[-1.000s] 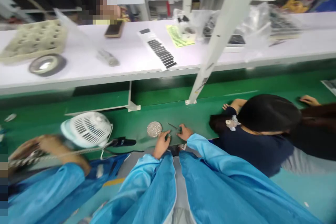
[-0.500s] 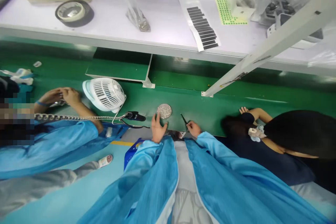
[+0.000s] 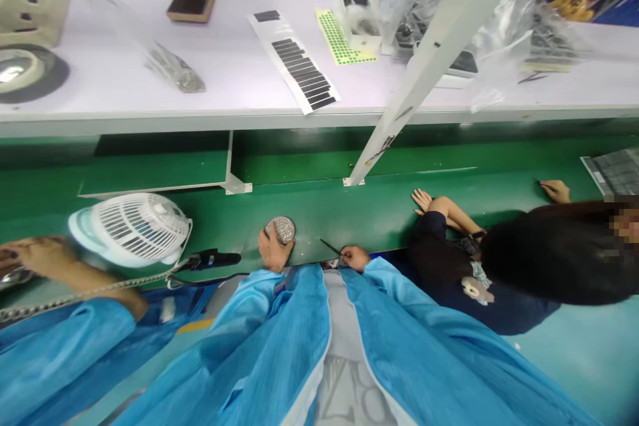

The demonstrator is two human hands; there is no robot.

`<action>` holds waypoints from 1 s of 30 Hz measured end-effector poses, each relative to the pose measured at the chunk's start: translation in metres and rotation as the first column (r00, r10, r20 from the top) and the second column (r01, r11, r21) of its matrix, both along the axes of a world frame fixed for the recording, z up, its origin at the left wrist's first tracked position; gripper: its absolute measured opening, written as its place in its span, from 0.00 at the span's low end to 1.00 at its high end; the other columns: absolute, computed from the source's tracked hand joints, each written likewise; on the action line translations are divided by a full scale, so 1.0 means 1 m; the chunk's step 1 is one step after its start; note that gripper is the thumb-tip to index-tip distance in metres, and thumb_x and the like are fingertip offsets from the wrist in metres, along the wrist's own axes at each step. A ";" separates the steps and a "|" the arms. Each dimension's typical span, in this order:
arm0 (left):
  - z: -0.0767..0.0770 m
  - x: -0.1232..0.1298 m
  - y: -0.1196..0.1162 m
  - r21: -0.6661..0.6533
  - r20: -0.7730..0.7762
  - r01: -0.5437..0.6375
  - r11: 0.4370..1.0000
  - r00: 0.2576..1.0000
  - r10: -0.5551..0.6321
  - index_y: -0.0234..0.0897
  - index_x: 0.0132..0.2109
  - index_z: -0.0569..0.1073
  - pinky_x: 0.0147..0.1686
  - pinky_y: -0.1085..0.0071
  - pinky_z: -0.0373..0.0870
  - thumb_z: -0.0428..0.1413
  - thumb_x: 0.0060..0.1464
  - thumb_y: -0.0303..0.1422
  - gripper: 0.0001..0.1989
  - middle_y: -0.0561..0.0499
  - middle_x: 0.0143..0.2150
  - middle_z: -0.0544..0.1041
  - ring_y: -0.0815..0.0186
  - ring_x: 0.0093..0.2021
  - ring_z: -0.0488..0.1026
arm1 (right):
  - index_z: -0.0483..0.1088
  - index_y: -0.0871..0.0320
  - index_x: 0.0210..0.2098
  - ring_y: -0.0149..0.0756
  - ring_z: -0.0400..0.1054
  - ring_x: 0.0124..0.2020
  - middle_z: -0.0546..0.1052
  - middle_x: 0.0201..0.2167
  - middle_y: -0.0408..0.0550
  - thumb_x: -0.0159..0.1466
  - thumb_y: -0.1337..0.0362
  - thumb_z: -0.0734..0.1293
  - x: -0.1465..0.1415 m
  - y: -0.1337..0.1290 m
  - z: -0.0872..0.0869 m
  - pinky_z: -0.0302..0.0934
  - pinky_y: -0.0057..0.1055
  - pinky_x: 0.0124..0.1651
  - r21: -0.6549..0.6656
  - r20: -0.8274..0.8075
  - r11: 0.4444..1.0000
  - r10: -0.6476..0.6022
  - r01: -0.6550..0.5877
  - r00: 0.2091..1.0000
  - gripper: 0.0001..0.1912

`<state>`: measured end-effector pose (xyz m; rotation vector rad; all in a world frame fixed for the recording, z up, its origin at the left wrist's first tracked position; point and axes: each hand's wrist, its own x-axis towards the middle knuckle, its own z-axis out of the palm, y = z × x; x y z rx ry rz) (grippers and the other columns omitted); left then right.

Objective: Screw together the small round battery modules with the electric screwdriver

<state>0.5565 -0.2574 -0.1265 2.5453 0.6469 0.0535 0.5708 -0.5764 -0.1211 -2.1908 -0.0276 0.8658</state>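
Observation:
A round, speckled silvery disc (image 3: 282, 230) lies on the green bench (image 3: 309, 203). Around its lower left edge my left hand (image 3: 274, 249) curves, thumb on one side and fingers on the other, gripping it. To the right, my right hand (image 3: 354, 257) is closed on a thin dark tool (image 3: 330, 247), whose tip points up and left over the bench. The tool and the disc are apart.
A white fan (image 3: 140, 229) and a black-handled coiled cord (image 3: 212, 259) are at left, beside a co-worker's arms. Another person leans on the bench at right. A slanted post (image 3: 399, 113) rises to the white shelf (image 3: 224, 96), which holds a striped label sheet (image 3: 299, 70).
The view has swung to the right. My left hand has moved up to the disc and closed around its edge. My right hand still holds the dark tool.

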 end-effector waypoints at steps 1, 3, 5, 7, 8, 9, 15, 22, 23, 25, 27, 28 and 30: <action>0.000 0.000 0.001 0.002 0.004 0.004 1.000 1.000 -0.004 0.35 0.74 0.55 0.69 0.46 0.57 0.69 0.50 0.41 0.51 0.31 0.71 0.55 0.39 0.70 0.56 | 0.76 0.56 0.37 0.35 0.74 0.30 0.79 0.26 0.43 0.63 0.66 0.70 -0.001 -0.002 0.001 0.65 0.27 0.35 0.024 -0.022 0.999 -0.025 0.025 0.999 0.03; -0.001 0.000 0.002 0.003 0.012 0.010 1.000 1.000 -0.010 0.36 0.74 0.55 0.69 0.47 0.58 0.69 0.49 0.41 0.51 0.32 0.70 0.55 0.39 0.69 0.56 | 0.76 0.57 0.42 0.33 0.74 0.28 0.80 0.28 0.43 0.67 0.62 0.67 -0.001 -0.004 0.003 0.66 0.26 0.34 0.073 -0.046 0.993 -0.086 0.089 0.995 0.08; -0.001 -0.001 0.001 0.005 0.018 0.012 1.000 1.000 -0.012 0.36 0.74 0.56 0.69 0.47 0.57 0.69 0.49 0.41 0.50 0.32 0.71 0.55 0.40 0.70 0.56 | 0.74 0.58 0.44 0.32 0.73 0.26 0.80 0.29 0.43 0.69 0.59 0.64 0.000 -0.005 0.002 0.67 0.26 0.33 0.094 -0.063 0.982 -0.155 0.161 0.986 0.11; 0.000 -0.001 0.000 0.010 0.020 0.011 1.000 1.000 -0.012 0.36 0.74 0.57 0.70 0.48 0.56 0.69 0.50 0.41 0.49 0.32 0.71 0.55 0.40 0.70 0.55 | 0.73 0.58 0.40 0.31 0.71 0.23 0.78 0.26 0.43 0.69 0.59 0.63 0.004 -0.004 -0.001 0.67 0.26 0.31 0.094 -0.093 0.972 -0.207 0.215 0.974 0.10; 0.000 -0.001 -0.001 0.013 0.018 0.011 1.000 1.000 -0.011 0.37 0.73 0.57 0.70 0.49 0.57 0.69 0.50 0.41 0.49 0.33 0.70 0.55 0.40 0.70 0.56 | 0.73 0.58 0.38 0.31 0.70 0.22 0.77 0.24 0.42 0.69 0.59 0.63 0.006 -0.004 -0.004 0.66 0.25 0.30 0.097 -0.109 0.967 -0.223 0.234 0.969 0.10; 0.001 -0.002 -0.001 0.017 0.016 0.010 1.000 1.000 -0.010 0.37 0.73 0.57 0.70 0.49 0.57 0.70 0.49 0.41 0.50 0.33 0.70 0.56 0.40 0.69 0.56 | 0.72 0.58 0.37 0.30 0.69 0.22 0.76 0.23 0.42 0.68 0.59 0.63 0.008 -0.003 -0.006 0.66 0.25 0.29 0.107 -0.123 0.963 -0.232 0.246 0.965 0.10; 0.004 -0.003 -0.001 0.043 0.013 -0.001 0.999 1.000 0.001 0.38 0.73 0.59 0.68 0.52 0.60 0.71 0.47 0.42 0.51 0.34 0.68 0.59 0.41 0.67 0.60 | 0.72 0.58 0.36 0.26 0.67 0.19 0.76 0.23 0.39 0.68 0.60 0.65 0.021 0.001 -0.013 0.63 0.21 0.25 0.152 -0.192 0.947 -0.253 0.284 0.948 0.08; 0.009 -0.002 -0.003 0.041 0.027 -0.028 0.999 0.999 0.027 0.37 0.72 0.59 0.67 0.51 0.62 0.72 0.46 0.41 0.51 0.34 0.67 0.60 0.41 0.66 0.61 | 0.69 0.58 0.37 0.28 0.62 0.12 0.75 0.18 0.40 0.66 0.54 0.68 0.039 -0.004 -0.007 0.53 0.21 0.13 0.143 -0.287 0.902 -0.357 0.408 0.889 0.13; 0.010 -0.002 -0.004 0.035 0.022 -0.033 0.999 0.999 0.032 0.37 0.73 0.58 0.67 0.50 0.62 0.72 0.46 0.41 0.51 0.33 0.68 0.60 0.40 0.66 0.61 | 0.68 0.58 0.38 0.28 0.62 0.12 0.74 0.18 0.39 0.67 0.53 0.67 0.040 -0.006 -0.005 0.53 0.21 0.13 0.135 -0.284 0.889 -0.389 0.438 0.877 0.14; 0.012 -0.002 -0.005 0.017 0.005 -0.039 0.999 0.999 0.039 0.37 0.73 0.57 0.67 0.49 0.61 0.72 0.47 0.41 0.51 0.34 0.68 0.59 0.40 0.67 0.60 | 0.67 0.57 0.40 0.27 0.62 0.12 0.73 0.18 0.38 0.68 0.50 0.66 0.041 -0.009 -0.003 0.54 0.20 0.13 0.121 -0.269 0.868 -0.439 0.482 0.857 0.16; 0.014 -0.002 -0.006 -0.001 -0.016 -0.042 0.999 0.999 0.042 0.39 0.74 0.56 0.68 0.49 0.60 0.72 0.47 0.41 0.52 0.35 0.69 0.59 0.39 0.67 0.59 | 0.67 0.57 0.41 0.27 0.62 0.12 0.73 0.17 0.37 0.68 0.48 0.65 0.041 -0.012 -0.002 0.55 0.20 0.14 0.113 -0.259 0.862 -0.455 0.494 0.852 0.17; 0.015 -0.002 -0.007 -0.007 -0.026 -0.044 0.999 0.999 0.043 0.40 0.74 0.56 0.68 0.49 0.59 0.72 0.48 0.41 0.52 0.35 0.69 0.58 0.39 0.68 0.58 | 0.67 0.57 0.42 0.27 0.62 0.12 0.73 0.17 0.37 0.68 0.47 0.66 0.042 -0.014 -0.002 0.55 0.20 0.14 0.112 -0.258 0.864 -0.452 0.491 0.854 0.18; 0.018 -0.002 -0.010 -0.013 -0.038 -0.043 0.999 0.998 0.042 0.39 0.74 0.56 0.67 0.48 0.60 0.72 0.47 0.42 0.52 0.35 0.68 0.59 0.38 0.67 0.58 | 0.68 0.58 0.42 0.27 0.61 0.12 0.72 0.16 0.38 0.68 0.47 0.66 0.042 -0.016 -0.002 0.54 0.20 0.13 0.115 -0.265 0.870 -0.438 0.479 0.859 0.19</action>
